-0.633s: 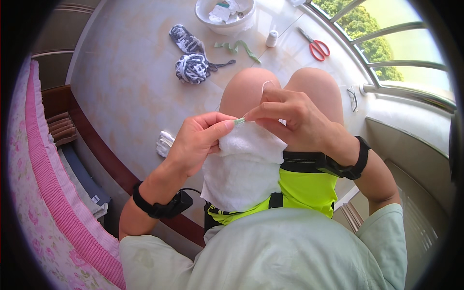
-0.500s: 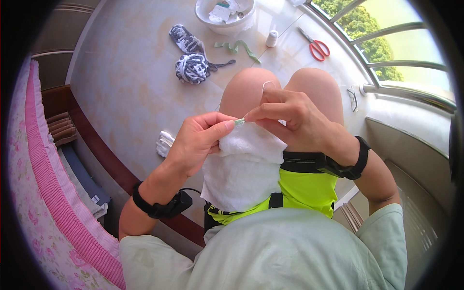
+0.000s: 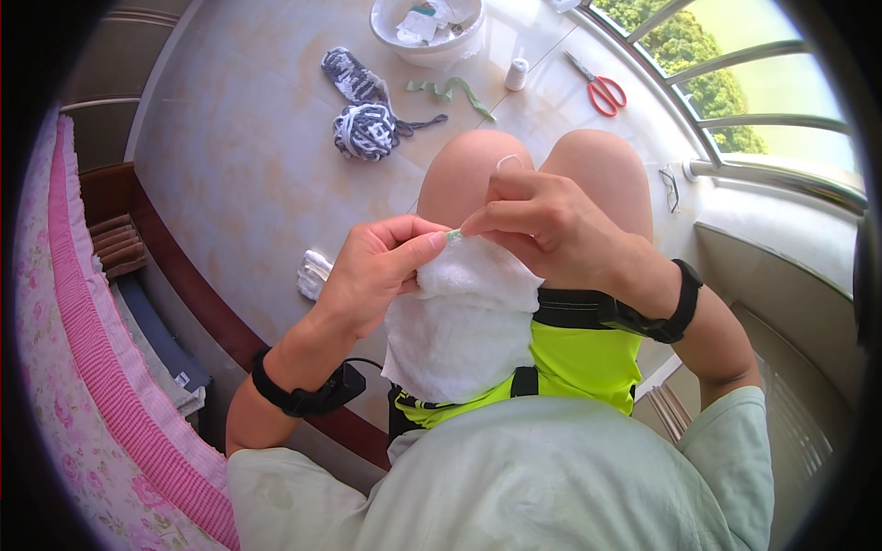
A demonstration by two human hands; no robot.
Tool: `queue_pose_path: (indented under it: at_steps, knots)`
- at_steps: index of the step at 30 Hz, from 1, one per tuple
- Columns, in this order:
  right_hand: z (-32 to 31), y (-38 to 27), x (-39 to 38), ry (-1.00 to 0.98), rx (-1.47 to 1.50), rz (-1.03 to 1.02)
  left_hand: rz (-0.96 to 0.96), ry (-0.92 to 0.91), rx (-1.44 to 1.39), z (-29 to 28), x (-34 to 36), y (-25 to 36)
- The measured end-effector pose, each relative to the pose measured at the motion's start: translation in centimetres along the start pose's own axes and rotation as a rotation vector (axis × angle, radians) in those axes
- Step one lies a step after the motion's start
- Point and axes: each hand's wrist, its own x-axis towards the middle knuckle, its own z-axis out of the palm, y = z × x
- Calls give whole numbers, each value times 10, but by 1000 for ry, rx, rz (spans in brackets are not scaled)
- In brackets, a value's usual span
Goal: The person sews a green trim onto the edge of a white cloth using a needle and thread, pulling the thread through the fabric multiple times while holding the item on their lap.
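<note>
Pinching green fabric [image 3: 454, 236] in left hand [image 3: 372, 266], right hand [image 3: 562, 222] pinched closed alongside, glossy tiled floor [image 3: 239, 129], barred window [image 3: 781, 118]

A pink floral cover [image 3: 69, 404] lies left, a metal railing [image 3: 781, 182] upper right.

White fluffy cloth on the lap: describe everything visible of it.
The white fluffy cloth looks soft and towel-like. It drapes over the left thigh, creased across its upper part, lower edge resting on bright yellow-green fabric shorts. The left hand and right hand partly hide its top; whether they touch it is unclear.
</note>
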Motion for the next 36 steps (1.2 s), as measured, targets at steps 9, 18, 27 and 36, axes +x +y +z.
queue_pose_path:
  at_steps: [9,18,27,36]
  knots:
    - [2,-1,1,45,115,93,-14,19,4,3,-1,2]
    - [8,4,-1,82,132,97,-9,11,3,6,-1,4]
    - [9,1,1,51,173,134,-10,24,43,7,-1,5]
    - [-3,-1,0,-51,313,277,56,-26,51,7,3,6]
